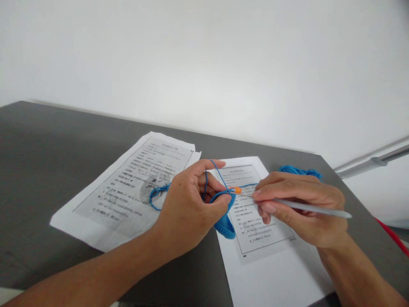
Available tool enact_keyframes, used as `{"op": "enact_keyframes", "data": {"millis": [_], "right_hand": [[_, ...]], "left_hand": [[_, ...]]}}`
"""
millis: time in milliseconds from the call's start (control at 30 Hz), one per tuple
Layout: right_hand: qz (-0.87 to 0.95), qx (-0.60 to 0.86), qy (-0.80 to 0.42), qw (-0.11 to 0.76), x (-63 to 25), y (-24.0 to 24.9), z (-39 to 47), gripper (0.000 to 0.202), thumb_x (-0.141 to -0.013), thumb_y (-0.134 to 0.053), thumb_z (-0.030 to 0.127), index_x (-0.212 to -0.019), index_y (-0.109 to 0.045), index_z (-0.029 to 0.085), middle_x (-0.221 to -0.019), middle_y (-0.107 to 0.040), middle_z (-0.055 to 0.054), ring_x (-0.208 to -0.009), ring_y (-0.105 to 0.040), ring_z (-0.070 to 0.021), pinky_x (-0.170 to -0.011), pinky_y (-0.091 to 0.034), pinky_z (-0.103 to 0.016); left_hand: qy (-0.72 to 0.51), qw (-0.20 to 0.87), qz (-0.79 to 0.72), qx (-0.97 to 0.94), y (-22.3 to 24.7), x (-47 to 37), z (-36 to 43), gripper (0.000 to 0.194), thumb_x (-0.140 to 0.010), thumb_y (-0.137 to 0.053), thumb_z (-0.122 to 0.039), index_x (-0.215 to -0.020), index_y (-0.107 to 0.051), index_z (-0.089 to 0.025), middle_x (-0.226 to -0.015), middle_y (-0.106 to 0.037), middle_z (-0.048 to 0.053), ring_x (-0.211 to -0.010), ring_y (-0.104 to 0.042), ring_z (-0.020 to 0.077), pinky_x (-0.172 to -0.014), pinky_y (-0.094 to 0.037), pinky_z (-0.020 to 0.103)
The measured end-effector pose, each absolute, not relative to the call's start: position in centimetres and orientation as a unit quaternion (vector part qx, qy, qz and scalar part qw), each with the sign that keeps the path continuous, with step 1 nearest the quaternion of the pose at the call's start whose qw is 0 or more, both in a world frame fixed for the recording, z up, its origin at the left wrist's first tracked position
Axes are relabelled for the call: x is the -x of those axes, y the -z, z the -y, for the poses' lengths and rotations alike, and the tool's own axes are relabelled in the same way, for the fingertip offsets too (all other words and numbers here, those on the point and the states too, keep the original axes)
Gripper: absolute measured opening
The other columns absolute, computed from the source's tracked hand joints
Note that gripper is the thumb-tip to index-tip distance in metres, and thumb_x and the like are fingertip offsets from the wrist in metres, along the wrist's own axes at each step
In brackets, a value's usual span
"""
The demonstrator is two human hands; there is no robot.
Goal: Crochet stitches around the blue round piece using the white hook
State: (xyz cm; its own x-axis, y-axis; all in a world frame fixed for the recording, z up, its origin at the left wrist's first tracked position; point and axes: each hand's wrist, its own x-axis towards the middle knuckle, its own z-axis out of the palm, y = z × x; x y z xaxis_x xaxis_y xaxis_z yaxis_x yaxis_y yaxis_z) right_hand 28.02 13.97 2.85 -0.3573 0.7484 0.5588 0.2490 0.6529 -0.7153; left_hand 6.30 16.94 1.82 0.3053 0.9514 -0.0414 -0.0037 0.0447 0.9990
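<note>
My left hand (194, 200) pinches a small blue crochet piece (226, 227) between thumb and fingers, and blue yarn loops over its raised index finger. Held like a pencil in my right hand (297, 204) is a crochet hook (315, 209) with a pale grey handle. Its thin metal tip reaches the edge of the crochet piece; whether it sits inside a stitch I cannot tell. An orange stitch marker (236, 190) hangs at that edge. A loop of blue yarn (155, 197) trails behind my left wrist.
Two printed sheets lie on the dark grey table (79, 123): a left sheet (128, 183) and a right sheet (265, 273) under my hands. Behind my right hand rests a bundle of blue yarn (300, 171). A white wall (204, 76) rises along the table's far edge.
</note>
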Motion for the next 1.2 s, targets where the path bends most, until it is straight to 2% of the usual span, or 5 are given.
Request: {"op": "enact_keyframes", "data": {"millis": [400, 767, 867, 1033, 1200], "right_hand": [[0.839, 0.349, -0.105, 0.404, -27.1, -3.4, -13.4, 0.017, -0.091, -0.072, 0.007, -0.104, -0.077, 0.018, -0.084, -0.076, -0.005, -0.066, -0.072, -0.0106, -0.058, -0.057, -0.018], [0.895, 0.308, 0.114, 0.303, -25.7, -2.6, -12.9, 0.027, -0.090, -0.059, -0.001, -0.108, -0.072, 0.015, -0.080, -0.076, -0.009, -0.066, -0.073, -0.0200, -0.051, -0.054, -0.030], [0.842, 0.362, 0.043, 0.397, -24.3, -1.6, -12.9, 0.021, -0.090, -0.065, 0.003, -0.104, -0.073, 0.016, -0.082, -0.078, -0.008, -0.064, -0.075, -0.0196, -0.051, -0.057, -0.028], [0.622, 0.494, -0.251, 0.553, -22.8, -0.5, -13.1, 0.010, -0.099, -0.067, 0.019, -0.089, -0.070, 0.019, -0.056, -0.067, 0.004, -0.036, -0.061, -0.0121, -0.037, -0.053, -0.022], [0.835, 0.361, 0.029, 0.415, -24.2, -0.1, -13.4, 0.019, -0.094, -0.063, 0.005, -0.107, -0.071, 0.015, -0.084, -0.077, -0.008, -0.066, -0.073, -0.0169, -0.054, -0.058, -0.026]], "left_hand": [[-0.427, 0.492, -0.438, -0.619, -1.4, -6.3, -17.1, 0.044, -0.078, -0.072, -0.014, -0.121, -0.068, -0.019, -0.073, -0.071, -0.004, -0.064, -0.067, 0.0157, -0.059, -0.050, 0.029], [-0.418, 0.421, -0.478, -0.648, -1.5, -6.4, -17.4, 0.041, -0.081, -0.071, -0.018, -0.121, -0.070, -0.016, -0.074, -0.073, -0.002, -0.061, -0.066, 0.0144, -0.056, -0.049, 0.026], [-0.425, 0.418, -0.481, -0.643, -1.5, -6.4, -17.5, 0.039, -0.081, -0.071, -0.019, -0.120, -0.071, -0.017, -0.073, -0.074, -0.002, -0.062, -0.068, 0.0153, -0.058, -0.050, 0.027], [-0.421, 0.428, -0.491, -0.631, -1.9, -6.4, -17.6, 0.036, -0.080, -0.073, -0.021, -0.115, -0.072, -0.016, -0.071, -0.075, -0.001, -0.057, -0.065, 0.0146, -0.056, -0.051, 0.026], [-0.418, 0.434, -0.489, -0.631, -1.4, -6.4, -17.9, 0.039, -0.079, -0.073, -0.020, -0.118, -0.071, -0.014, -0.074, -0.077, 0.000, -0.063, -0.070, 0.0160, -0.060, -0.054, 0.026]]}}
